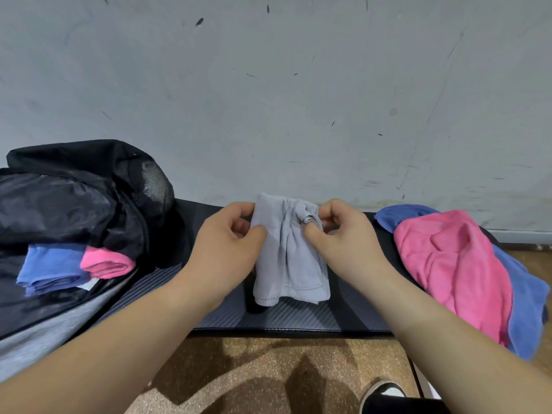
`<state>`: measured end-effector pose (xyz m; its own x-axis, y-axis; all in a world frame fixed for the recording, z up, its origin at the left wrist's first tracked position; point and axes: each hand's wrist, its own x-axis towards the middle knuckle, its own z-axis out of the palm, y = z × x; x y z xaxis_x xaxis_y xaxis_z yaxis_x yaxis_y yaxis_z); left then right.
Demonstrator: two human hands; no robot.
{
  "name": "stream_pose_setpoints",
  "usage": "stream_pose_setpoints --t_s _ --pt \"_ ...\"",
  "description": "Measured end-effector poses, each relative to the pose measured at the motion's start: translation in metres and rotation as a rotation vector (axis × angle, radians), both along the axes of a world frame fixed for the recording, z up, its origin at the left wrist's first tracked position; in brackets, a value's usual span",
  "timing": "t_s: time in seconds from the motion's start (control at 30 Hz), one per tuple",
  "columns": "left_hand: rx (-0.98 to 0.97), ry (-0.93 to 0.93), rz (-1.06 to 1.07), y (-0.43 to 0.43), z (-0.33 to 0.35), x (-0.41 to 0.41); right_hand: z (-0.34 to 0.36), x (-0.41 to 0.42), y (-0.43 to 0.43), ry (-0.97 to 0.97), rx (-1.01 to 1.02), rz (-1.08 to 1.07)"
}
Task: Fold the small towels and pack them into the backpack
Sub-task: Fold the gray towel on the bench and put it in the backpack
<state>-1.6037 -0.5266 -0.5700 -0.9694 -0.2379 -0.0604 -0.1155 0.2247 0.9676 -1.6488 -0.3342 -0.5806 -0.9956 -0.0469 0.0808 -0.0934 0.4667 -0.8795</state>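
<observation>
grey towel (288, 258) hangs between left hand (230, 240) and right hand (343, 237), both pinching its top edge.

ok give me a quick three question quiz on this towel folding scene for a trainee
1. True or false: the left hand and right hand both grip the grey towel.
2. Which folded towels lie in the open backpack? A blue and pink; B grey and pink; C grey only.
3. Fill in: the loose pile lies on the person's ____ side.
Key: 1 true; 2 A; 3 right.
</observation>
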Motion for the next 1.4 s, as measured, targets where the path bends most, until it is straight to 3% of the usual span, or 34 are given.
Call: stream_pose_setpoints --t_s 0.2,0.3,0.47,0.6,0.67,0.77,0.87,1.0,1.17,1.23,1.27,1.4 --pt "-0.186 0.063 -0.166 0.015 -0.007 0.012 -0.006 0.007 -0.013 -0.067 -0.028 -0.036" --pt "-0.36 0.056 -0.22 0.015 -0.011 0.011 -0.006 0.01 -0.016 -0.143 -0.133 -0.067" --pt "-0.407 0.072 -0.276 0.021 -0.008 0.016 0.003 0.023 -0.028 -0.299 -0.426 0.014" --pt "-0.148 0.047 -0.297 0.023 -0.001 0.015 0.011 0.015 -0.022 -0.342 -0.585 -0.037" --pt "-0.068 0.031 -0.294 0.018 0.005 0.015 0.012 0.008 -0.017 -0.354 -0.572 -0.069" --pt "-0.195 0.082 -0.154 0.005 0.003 0.013 0.013 0.004 -0.019 -0.394 -0.622 -0.092" --pt "-0.278 0.01 -0.099 -0.012 0.007 0.015 0.022 0.007 -0.022 -0.452 -0.75 -0.037" --pt "0.012 -0.057 -0.16 -0.025 0.011 0.029 0.033 0.017 -0.032 -0.515 -0.969 -0.033" --pt "0.304 -0.096 -0.086 -0.037 0.013 0.041 0.044 0.036 -0.054 -0.597 -1.237 -0.05" --pt "0.312 -0.067 -0.053 -0.047 0.02 0.046 0.045 0.043 -0.063 -0.618 -1.178 -0.016" --pt "0.278 -0.044 -0.039 -0.054 0.025 0.049 0.043 0.046 -0.068 -0.607 -1.042 -0.012" --pt "0.138 -0.026 -0.086 -0.09 0.043 0.06 0.034 0.061 -0.081 -0.288 -0.251 0.031"
